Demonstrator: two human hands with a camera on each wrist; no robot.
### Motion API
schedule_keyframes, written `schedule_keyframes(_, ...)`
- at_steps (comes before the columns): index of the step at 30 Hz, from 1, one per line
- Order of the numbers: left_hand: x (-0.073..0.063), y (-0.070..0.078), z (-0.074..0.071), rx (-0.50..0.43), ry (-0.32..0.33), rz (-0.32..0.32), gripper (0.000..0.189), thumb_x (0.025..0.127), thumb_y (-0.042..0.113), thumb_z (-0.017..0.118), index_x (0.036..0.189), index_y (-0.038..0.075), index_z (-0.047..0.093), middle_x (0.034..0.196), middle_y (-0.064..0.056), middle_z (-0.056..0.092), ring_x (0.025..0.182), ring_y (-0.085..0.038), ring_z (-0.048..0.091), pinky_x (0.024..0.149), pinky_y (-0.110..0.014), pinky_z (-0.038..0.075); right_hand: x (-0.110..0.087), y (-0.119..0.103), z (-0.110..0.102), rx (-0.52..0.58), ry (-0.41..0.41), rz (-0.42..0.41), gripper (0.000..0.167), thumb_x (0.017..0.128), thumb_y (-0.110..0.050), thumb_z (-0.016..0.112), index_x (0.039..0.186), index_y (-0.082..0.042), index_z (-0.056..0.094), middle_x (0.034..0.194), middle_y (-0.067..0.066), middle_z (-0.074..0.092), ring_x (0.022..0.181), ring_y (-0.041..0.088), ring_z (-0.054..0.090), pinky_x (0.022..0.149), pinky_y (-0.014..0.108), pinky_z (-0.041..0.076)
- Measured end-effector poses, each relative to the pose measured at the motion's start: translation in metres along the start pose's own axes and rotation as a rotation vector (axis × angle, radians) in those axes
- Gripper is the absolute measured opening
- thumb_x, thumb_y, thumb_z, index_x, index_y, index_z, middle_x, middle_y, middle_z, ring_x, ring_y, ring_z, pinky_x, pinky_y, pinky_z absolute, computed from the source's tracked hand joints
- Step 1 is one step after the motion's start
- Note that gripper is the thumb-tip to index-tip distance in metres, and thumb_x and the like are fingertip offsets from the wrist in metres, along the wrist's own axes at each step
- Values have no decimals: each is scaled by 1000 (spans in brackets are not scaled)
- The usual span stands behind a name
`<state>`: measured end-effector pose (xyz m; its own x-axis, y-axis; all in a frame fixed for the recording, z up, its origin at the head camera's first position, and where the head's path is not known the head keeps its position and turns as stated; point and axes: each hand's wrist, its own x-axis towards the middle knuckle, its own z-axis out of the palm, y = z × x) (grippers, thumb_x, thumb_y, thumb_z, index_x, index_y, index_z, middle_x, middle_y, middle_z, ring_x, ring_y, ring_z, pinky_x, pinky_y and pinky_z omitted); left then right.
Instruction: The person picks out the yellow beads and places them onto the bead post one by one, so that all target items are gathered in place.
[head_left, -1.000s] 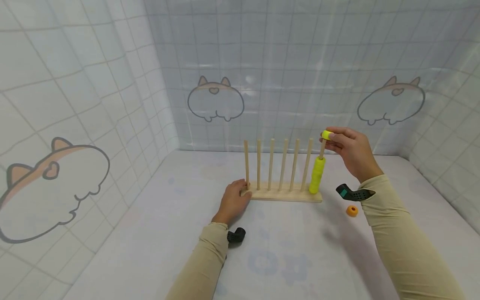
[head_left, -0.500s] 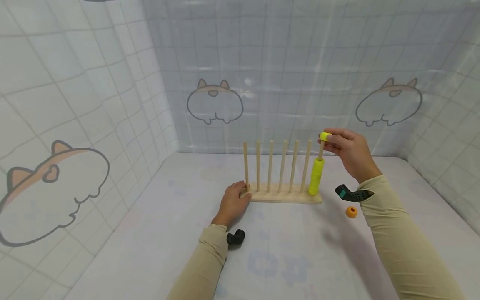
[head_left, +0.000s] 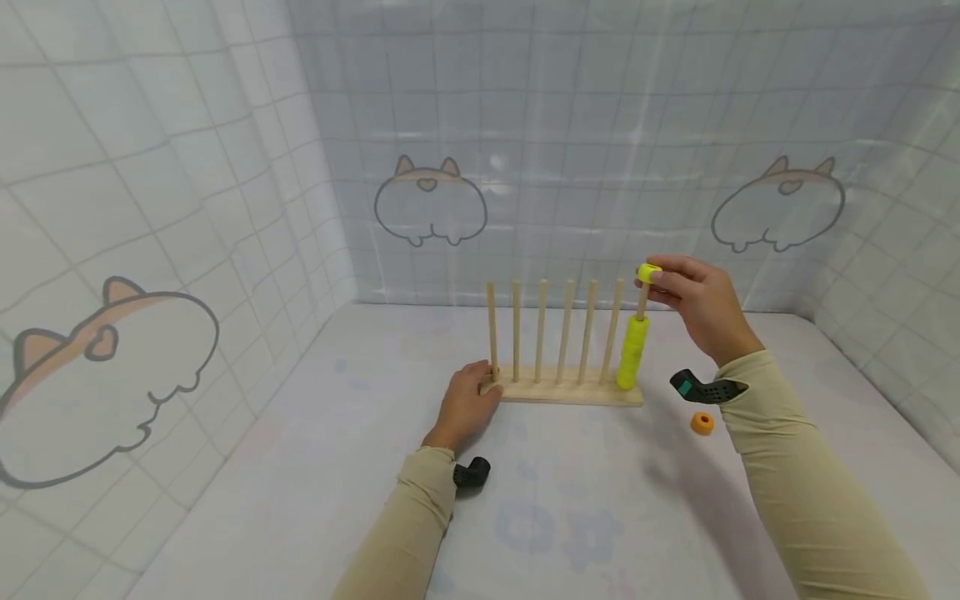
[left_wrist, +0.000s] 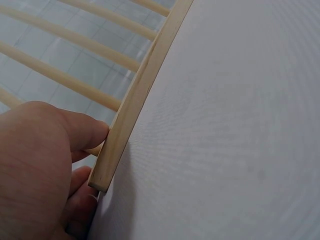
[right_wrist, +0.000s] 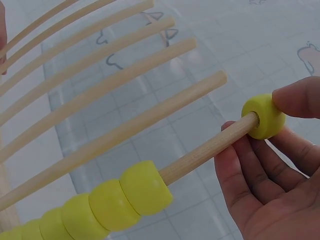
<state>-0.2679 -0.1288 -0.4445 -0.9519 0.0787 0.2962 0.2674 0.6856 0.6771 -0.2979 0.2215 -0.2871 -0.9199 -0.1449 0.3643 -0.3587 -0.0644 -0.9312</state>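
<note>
A wooden peg rack stands on the table, a row of upright dowels on a long flat base. My left hand grips the base at its left end; in the left wrist view the thumb presses on the wood and other fingers lie round the end. At the rightmost dowel, my right hand pinches a yellow bead between thumb and fingers. The dowel's tip sits in that bead's hole. Below it, several yellow beads are stacked on the same dowel, with bare wood between.
An orange bead lies on the white table, right of the rack and near my right forearm. The other dowels carry no beads. Tiled-pattern sheets rise behind and at both sides.
The head view has shifted very slightly. Both hands stay in place, the left on the rack's base and the right at the top of the rightmost dowel with the yellow bead.
</note>
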Motion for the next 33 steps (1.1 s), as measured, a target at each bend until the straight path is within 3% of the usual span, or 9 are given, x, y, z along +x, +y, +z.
schedule_keyframes(13, 1, 0, 0, 5, 8, 3, 37, 94, 19, 65, 126, 1, 68, 141, -18, 55, 134, -37, 46, 113, -49, 36, 0, -1, 1, -2, -7, -5, 39, 98, -16, 66, 129, 7, 59, 116, 11, 64, 104, 21, 66, 89, 23, 54)
schedule_keyframes(33, 2, 1, 0, -1, 0, 7, 35, 95, 19, 65, 125, 1, 68, 142, -18, 55, 134, -38, 46, 113, -49, 36, -3, -1, 2, -94, 0, 9, 41, 97, -18, 68, 131, 4, 60, 117, 7, 64, 104, 16, 66, 91, 21, 53)
